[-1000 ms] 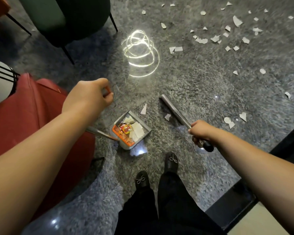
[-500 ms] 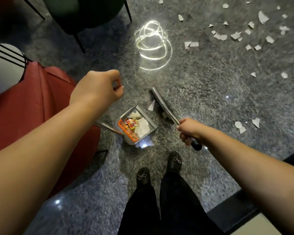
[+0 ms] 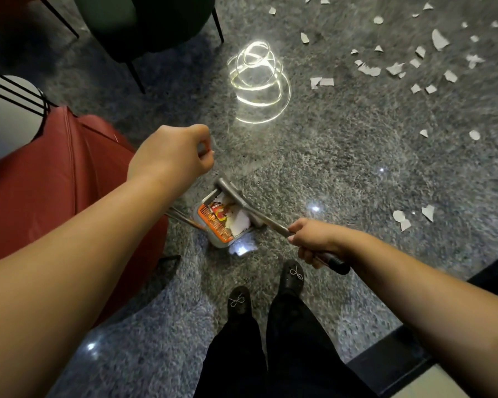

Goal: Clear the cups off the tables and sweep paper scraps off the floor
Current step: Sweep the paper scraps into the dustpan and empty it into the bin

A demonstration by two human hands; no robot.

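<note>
Head view: right hand point(image 3: 314, 244) grips broom point(image 3: 243, 201) at dustpan point(image 3: 222, 242), left hand point(image 3: 174, 156) clutching its handle; a tilt could spill scraps point(image 3: 239, 222).

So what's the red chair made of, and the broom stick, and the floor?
The red chair looks like smooth leather or vinyl: soft sheen, stitched seams. The broom stick seems metal, silvery and shiny, with a black grip, maybe rubber. The floor looks like polished speckled stone, since lights mirror in it.
</note>
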